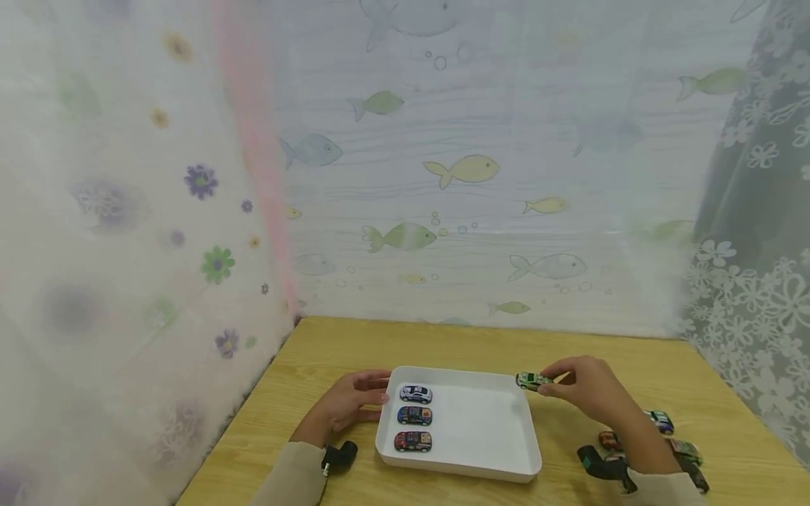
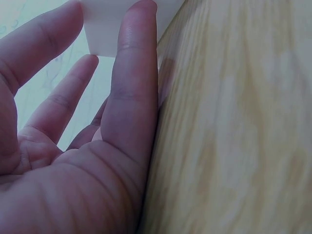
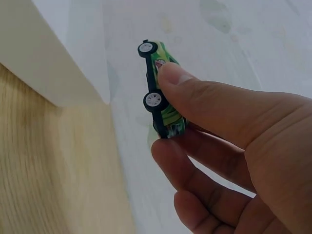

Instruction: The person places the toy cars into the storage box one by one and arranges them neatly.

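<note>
So, wooden table (image 1: 272,397), white tray (image 1: 477,429) on top. Left hand (image 1: 351,404) had fairly straight fingers against the tray's side; right hand (image 1: 585,390) was pinching a green toy car (image 1: 530,381) by the far right corner. Three smaller-looking cars (image 1: 415,416) sat lined up inside. Looked mid-transfer to me; next move probably called for clearing the rim, then lowering gently.

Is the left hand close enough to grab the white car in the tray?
Probably yes: the left hand is beside the tray, and the white car lies just inside. Only the tray's low side is between them.
</note>
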A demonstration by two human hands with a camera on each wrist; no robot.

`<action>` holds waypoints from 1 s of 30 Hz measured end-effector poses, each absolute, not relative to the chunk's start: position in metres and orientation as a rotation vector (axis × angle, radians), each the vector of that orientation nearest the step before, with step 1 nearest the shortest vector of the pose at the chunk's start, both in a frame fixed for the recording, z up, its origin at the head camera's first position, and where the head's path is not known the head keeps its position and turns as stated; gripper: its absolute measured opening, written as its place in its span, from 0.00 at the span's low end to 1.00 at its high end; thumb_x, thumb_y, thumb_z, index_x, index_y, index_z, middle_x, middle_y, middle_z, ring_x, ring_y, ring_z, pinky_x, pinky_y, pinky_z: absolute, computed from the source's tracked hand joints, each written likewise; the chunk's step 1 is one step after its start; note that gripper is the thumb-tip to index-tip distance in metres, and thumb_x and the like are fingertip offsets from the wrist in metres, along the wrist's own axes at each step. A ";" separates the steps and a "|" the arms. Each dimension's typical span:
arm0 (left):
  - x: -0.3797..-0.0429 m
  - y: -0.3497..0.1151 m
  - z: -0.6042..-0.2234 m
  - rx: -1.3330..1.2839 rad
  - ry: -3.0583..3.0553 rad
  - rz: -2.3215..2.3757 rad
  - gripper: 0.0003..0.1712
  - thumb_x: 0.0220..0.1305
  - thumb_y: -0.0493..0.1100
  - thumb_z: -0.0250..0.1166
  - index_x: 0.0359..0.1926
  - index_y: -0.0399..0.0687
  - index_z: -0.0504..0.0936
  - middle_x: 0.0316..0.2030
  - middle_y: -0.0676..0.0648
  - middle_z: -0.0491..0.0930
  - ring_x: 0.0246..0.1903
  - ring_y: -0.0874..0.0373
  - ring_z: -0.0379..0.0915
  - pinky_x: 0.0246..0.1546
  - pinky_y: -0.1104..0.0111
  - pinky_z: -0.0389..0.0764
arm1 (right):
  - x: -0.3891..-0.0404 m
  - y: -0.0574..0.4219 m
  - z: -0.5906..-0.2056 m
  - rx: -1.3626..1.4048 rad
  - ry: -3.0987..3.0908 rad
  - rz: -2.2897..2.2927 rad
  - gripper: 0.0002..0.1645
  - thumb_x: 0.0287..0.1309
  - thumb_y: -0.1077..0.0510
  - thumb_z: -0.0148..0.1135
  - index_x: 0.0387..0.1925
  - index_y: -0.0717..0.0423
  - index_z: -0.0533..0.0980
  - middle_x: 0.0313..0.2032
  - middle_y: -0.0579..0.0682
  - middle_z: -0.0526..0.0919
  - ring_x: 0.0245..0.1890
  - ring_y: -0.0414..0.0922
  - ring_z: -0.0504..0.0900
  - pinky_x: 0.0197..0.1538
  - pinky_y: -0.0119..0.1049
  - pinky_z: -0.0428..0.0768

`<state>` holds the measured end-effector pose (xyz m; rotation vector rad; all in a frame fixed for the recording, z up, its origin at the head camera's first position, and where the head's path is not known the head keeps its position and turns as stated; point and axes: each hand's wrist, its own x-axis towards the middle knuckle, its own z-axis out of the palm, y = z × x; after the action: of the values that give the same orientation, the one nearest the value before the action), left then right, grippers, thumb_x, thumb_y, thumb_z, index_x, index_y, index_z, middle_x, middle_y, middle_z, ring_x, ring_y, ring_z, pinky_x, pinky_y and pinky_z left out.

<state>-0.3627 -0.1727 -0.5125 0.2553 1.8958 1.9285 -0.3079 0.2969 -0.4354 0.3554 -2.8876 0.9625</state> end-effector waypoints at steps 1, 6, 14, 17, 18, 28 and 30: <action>-0.363 -0.173 -0.513 0.257 1.889 1.931 0.34 0.69 0.37 0.70 0.73 0.45 0.72 0.71 0.35 0.70 0.60 0.48 0.78 0.56 0.50 0.86 | -0.308 0.295 -0.436 0.360 -2.888 0.969 0.19 0.56 0.42 0.76 0.47 0.45 0.88 0.46 0.49 0.89 0.37 0.42 0.86 0.36 0.38 0.85; -0.363 -0.172 -0.514 0.249 1.895 1.930 0.34 0.68 0.37 0.70 0.73 0.45 0.72 0.72 0.35 0.70 0.61 0.48 0.78 0.56 0.50 0.85 | -0.313 0.282 -0.433 0.398 -2.874 0.958 0.17 0.56 0.44 0.77 0.45 0.45 0.88 0.45 0.48 0.90 0.37 0.41 0.86 0.35 0.37 0.85; -0.364 -0.173 -0.514 0.249 1.900 1.934 0.34 0.68 0.37 0.70 0.73 0.45 0.72 0.71 0.36 0.71 0.61 0.47 0.78 0.55 0.50 0.86 | -0.327 0.259 -0.430 0.469 -2.843 1.008 0.14 0.56 0.46 0.78 0.42 0.45 0.89 0.44 0.48 0.90 0.38 0.43 0.87 0.36 0.37 0.86; -0.364 -0.173 -0.514 0.244 1.888 1.939 0.34 0.68 0.37 0.70 0.73 0.45 0.72 0.71 0.37 0.71 0.61 0.47 0.78 0.55 0.51 0.86 | -0.332 0.250 -0.431 0.499 -2.846 1.037 0.13 0.55 0.47 0.79 0.40 0.46 0.89 0.42 0.46 0.90 0.37 0.43 0.87 0.37 0.38 0.86; -0.364 -0.172 -0.514 0.246 1.887 1.940 0.34 0.69 0.37 0.70 0.73 0.45 0.72 0.71 0.37 0.71 0.61 0.47 0.78 0.55 0.51 0.86 | -0.334 0.247 -0.431 0.507 -2.847 1.046 0.13 0.54 0.48 0.79 0.40 0.46 0.89 0.41 0.45 0.90 0.37 0.43 0.87 0.37 0.38 0.87; -0.362 -0.171 -0.512 0.254 1.876 1.950 0.34 0.69 0.35 0.68 0.73 0.43 0.71 0.70 0.36 0.72 0.60 0.48 0.79 0.55 0.51 0.86 | -0.346 0.219 -0.439 0.483 -2.890 1.083 0.11 0.51 0.51 0.81 0.37 0.47 0.89 0.38 0.43 0.90 0.35 0.41 0.85 0.36 0.37 0.86; -0.362 -0.171 -0.511 0.255 1.875 1.950 0.34 0.69 0.35 0.69 0.73 0.43 0.71 0.70 0.36 0.72 0.60 0.48 0.79 0.55 0.51 0.86 | -0.348 0.216 -0.442 0.485 -2.895 1.094 0.10 0.50 0.53 0.82 0.36 0.47 0.89 0.37 0.43 0.90 0.33 0.40 0.85 0.35 0.36 0.85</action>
<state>-0.3618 -0.1709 -0.5114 0.2553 1.8746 1.9501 -0.3480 0.2158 -0.4422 0.4854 -2.8946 1.0944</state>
